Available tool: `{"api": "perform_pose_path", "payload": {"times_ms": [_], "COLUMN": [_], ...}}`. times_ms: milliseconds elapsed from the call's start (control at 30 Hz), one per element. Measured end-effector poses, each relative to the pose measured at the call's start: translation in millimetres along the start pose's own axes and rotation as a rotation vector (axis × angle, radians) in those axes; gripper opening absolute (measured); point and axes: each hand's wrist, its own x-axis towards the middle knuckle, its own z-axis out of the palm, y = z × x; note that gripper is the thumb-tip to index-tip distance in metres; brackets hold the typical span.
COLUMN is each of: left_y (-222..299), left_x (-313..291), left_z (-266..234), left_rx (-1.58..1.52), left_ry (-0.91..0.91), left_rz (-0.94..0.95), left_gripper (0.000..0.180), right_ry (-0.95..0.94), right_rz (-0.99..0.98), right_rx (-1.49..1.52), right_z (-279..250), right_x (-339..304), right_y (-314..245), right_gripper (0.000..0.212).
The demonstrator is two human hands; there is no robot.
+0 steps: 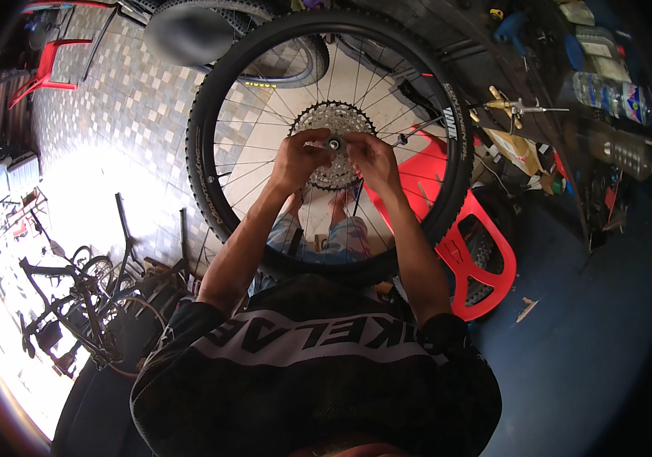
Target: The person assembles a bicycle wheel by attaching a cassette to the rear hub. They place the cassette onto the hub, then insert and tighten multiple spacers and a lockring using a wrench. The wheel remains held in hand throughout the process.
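Note:
A bicycle wheel with a black knobbly tyre stands in front of me, its spokes fanning out from the hub. At its middle sits a silver cassette with a dark largest sprocket. My left hand and my right hand meet over the cassette from either side. Their fingers are bent and closed around a small greyish round piece at the hub's centre, by the axle end. Whether that piece is a lockring or a small sprocket, I cannot tell. My fingers hide part of the cassette.
A red plastic chair lies to the right behind the wheel. Bottles and tools crowd the bench at the far right. Other bicycle wheels are beyond the tyre. Bike frames stand at the left, near bright light on the tiled floor.

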Motion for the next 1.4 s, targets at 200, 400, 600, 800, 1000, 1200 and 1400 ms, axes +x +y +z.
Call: {"api": "perform_pose_path", "payload": {"times_ms": [200, 400, 600, 800, 1000, 1200, 1400], "left_y": [-4.4, -9.4, -11.3, -12.2, -10.7, -14.4, -16.4], "left_x": [3.3, 4.6, 5.5, 5.5, 3.7, 4.1, 5.2], "left_z": [1.1, 0.5, 1.6, 2.5, 1.0, 1.0, -0.9], "left_rx": [0.205, 0.405, 0.4, 0.41, 0.438, 0.45, 0.466], "left_ry": [0.026, 0.095, 0.13, 0.13, 0.113, 0.106, 0.11], "left_rz": [0.086, 0.221, 0.233, 0.261, 0.27, 0.3, 0.319], "left_gripper": [0.046, 0.046, 0.047, 0.048, 0.048, 0.049, 0.049], "right_ry": [0.011, 0.032, 0.055, 0.071, 0.113, 0.122, 0.118], "right_rz": [0.009, -0.038, -0.024, -0.017, -0.063, -0.091, -0.125], "right_rx": [-0.059, -0.182, -0.185, -0.227, -0.37, -0.405, -0.474], "right_z": [0.9, -0.3, 0.6, 3.3, 6.4, 5.6, 7.9], "right_x": [3.6, 5.5, 6.6, 4.7, 4.9, 5.2, 5.2], "right_y": [2.5, 3.5, -2.1, -9.7, -12.7, -7.2, -17.7], "right_gripper": [0.022, 0.022, 0.021, 0.021, 0.022, 0.021, 0.018]}}
